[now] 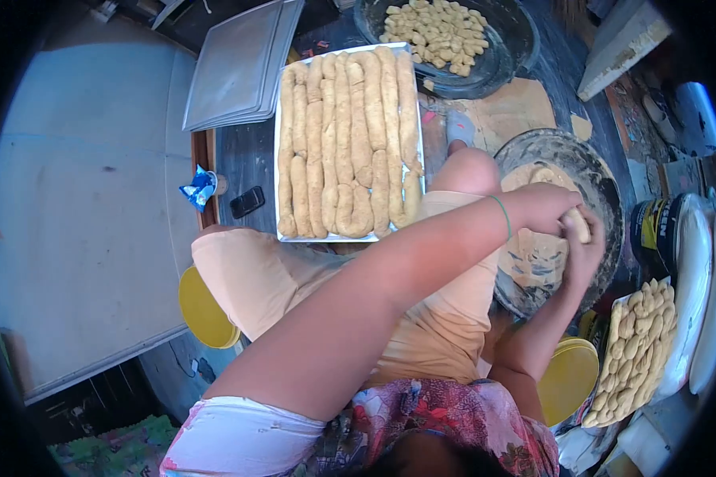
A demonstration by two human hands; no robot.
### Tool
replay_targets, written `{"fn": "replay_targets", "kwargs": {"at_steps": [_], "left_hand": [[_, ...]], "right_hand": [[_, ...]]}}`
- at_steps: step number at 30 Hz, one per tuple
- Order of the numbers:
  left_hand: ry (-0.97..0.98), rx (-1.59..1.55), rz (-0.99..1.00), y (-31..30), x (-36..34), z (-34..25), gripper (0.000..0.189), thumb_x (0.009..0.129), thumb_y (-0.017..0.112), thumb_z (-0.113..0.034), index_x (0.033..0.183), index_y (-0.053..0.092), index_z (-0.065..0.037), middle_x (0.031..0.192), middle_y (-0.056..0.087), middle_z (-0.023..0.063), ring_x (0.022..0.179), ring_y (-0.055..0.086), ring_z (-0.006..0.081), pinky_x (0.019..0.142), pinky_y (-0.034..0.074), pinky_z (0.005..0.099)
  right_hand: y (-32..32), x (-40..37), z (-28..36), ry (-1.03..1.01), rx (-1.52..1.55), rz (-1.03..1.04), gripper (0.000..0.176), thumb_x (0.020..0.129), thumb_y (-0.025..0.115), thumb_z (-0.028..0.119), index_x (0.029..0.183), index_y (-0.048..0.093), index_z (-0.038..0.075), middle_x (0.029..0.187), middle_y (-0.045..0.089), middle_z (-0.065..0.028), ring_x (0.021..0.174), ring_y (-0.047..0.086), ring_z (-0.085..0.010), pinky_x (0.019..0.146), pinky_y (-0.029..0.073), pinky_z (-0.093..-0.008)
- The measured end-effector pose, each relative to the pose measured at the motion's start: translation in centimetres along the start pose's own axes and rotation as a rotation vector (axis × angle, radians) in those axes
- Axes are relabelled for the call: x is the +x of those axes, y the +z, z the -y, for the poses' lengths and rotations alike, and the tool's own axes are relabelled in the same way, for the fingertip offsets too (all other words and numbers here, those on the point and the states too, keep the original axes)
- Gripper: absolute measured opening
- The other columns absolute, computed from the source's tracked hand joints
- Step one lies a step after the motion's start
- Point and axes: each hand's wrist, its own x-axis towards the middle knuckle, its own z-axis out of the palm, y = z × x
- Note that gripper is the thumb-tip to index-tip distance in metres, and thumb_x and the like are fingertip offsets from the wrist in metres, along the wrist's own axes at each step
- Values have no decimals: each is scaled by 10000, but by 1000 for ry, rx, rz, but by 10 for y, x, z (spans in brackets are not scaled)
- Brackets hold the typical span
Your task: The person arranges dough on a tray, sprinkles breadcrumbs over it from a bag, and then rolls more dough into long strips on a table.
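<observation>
My left hand and my right hand meet over a wide, flour-dusted bowl on my right. Between them they pinch a small piece of dough. A green band circles my left wrist. Beneath the hands, a flat mass of tan dough lies in the bowl. In front of my knees lies a metal tray filled with several long dough rolls side by side.
A dark bowl of small dough pieces sits at the top. A tray of more small pieces lies at the lower right, beside a tin can. Stacked empty trays, a phone and a blue wrapper lie to the left.
</observation>
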Motion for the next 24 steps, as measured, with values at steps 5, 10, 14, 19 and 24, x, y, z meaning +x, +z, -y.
{"fn": "replay_targets", "kwargs": {"at_steps": [5, 10, 14, 19, 24], "left_hand": [[-68, -240, -151, 13, 6, -1, 527, 728, 711, -176, 1208, 574, -7, 996, 656, 243, 957, 641, 369, 823, 500, 414], [-128, -373, -346, -3, -7, -6, 419, 784, 702, -171, 1141, 577, 9, 991, 659, 236, 932, 645, 378, 805, 505, 412], [-232, -620, -470, -20, -11, 3, 361, 801, 707, -174, 1082, 577, 13, 1002, 657, 235, 922, 644, 388, 786, 510, 410], [-190, -122, -180, 7, -3, 22, 474, 741, 717, -148, 1152, 559, 28, 1016, 650, 246, 972, 629, 396, 847, 493, 419], [-72, -273, -349, -6, -14, -3, 423, 745, 750, -186, 1068, 575, 23, 950, 656, 235, 926, 637, 388, 795, 494, 419]], "right_hand": [[32, 6, 0, -444, 285, -388, 504, 905, 626, 296, 1275, 476, -12, 1048, 609, -119, 870, 609, -190, 748, 517, -313], [35, -13, -122, 123, -180, 209, 355, 899, 612, 287, 1066, 611, -27, 977, 654, -99, 817, 589, -159, 714, 472, -316], [33, -54, -186, 488, -618, 743, 393, 808, 702, 138, 1142, 597, -40, 1051, 665, -159, 895, 626, -236, 815, 490, -366], [35, -25, -107, -72, -154, 128, 785, 732, 762, 128, 1396, 372, -29, 1310, 507, -224, 1222, 480, -319, 1022, 377, -388], [73, 12, -73, -220, -89, -39, 364, 819, 705, 172, 1082, 555, -29, 959, 613, -127, 848, 583, -195, 730, 465, -324]]}}
